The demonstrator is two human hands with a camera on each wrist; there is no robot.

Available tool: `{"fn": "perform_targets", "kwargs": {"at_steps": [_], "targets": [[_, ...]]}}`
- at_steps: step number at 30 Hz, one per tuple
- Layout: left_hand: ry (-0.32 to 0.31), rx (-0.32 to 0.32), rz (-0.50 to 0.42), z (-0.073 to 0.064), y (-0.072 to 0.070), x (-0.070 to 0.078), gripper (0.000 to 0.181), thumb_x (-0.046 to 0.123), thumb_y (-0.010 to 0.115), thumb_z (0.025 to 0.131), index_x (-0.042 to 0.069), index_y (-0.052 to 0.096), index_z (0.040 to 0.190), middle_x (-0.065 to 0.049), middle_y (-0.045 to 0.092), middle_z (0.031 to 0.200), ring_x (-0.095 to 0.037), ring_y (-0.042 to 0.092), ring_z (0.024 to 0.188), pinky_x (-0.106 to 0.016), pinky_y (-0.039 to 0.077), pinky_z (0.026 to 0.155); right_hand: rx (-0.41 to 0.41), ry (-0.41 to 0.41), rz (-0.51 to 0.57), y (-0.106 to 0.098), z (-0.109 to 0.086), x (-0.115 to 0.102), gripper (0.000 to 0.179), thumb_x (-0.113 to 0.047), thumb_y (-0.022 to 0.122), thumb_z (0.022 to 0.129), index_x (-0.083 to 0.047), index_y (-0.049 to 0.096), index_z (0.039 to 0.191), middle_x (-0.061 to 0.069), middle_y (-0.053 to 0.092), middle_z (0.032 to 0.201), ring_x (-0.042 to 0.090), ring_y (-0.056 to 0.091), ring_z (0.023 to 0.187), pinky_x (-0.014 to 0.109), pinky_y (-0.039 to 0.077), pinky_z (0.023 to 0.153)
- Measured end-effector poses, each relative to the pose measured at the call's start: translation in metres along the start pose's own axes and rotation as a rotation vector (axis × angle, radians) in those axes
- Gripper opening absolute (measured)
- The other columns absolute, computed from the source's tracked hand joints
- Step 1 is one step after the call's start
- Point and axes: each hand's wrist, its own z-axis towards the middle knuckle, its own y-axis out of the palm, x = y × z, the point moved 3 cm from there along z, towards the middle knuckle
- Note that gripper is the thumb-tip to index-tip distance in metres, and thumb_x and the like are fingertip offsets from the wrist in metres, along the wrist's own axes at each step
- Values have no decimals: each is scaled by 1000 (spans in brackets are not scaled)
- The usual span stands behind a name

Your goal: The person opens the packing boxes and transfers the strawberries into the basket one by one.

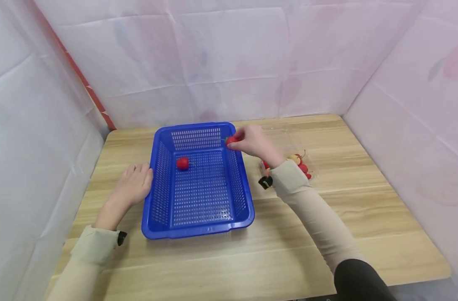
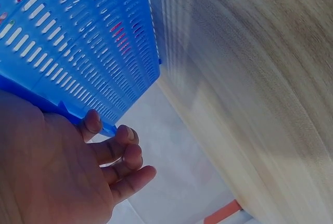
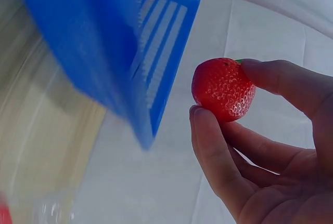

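Pale printed sheets (image 1: 229,54) around three sides of a wood-grain table (image 1: 266,267) show a makeshift booth.

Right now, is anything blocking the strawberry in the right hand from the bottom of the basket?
Nothing visible blocks it. The right hand pinches the strawberry near the right edge of the basket, with a gap between them. The other strawberry lies farther left on the bottom, out of the way.

I have one red, seed-dimpled strawberry (image 3: 222,91) pinched in the right hand (image 1: 254,141), its green end turned left, by the far right corner of the blue, slotted basket (image 1: 198,229). That basket sits upright, left of centre. Inside, toward the far left, I see another red berry (image 1: 182,163), its stem pointing right.
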Motion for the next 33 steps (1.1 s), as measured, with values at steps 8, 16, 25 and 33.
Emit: {"fn": "perform_targets", "kwargs": {"at_steps": [8, 16, 25, 33], "targets": [[10, 21, -1, 2, -2, 4, 39, 29, 15, 107, 2, 43, 107, -22, 53, 105, -43, 45, 102, -56, 35, 87, -46, -7, -17, 22, 26, -23, 22, -26, 77, 85, -4, 76, 87, 5, 69, 81, 18, 54, 69, 30, 44, 63], [7, 13, -1, 3, -1, 7, 38, 28, 15, 107, 3, 43, 105, -18, 51, 98, -38, 43, 94, -51, 34, 81, -63, 33, -5, 48, 45, -23, 21, -23, 78, 84, -5, 74, 77, 2, 66, 70, 14, 50, 62, 26, 42, 59], [4, 2, 3, -1, -1, 7, 38, 28, 16, 107, 2, 43, 106, -19, 52, 100, -39, 43, 96, -52, 34, 84, -116, 139, -52, 83, 66, -24, 32, -20, 83, 79, -10, 59, 62, -3, 53, 57, 10, 43, 52, 24, 39, 51], [-10, -17, -26, -3, 5, 8, 41, 31, 14, 107, 2, 43, 113, -21, 54, 109, -42, 43, 102, -54, 33, 84, -164, 196, -78, 117, 71, -14, 27, -11, 83, 76, -3, 60, 89, 6, 62, 73, 16, 56, 59, 27, 49, 57]]}}
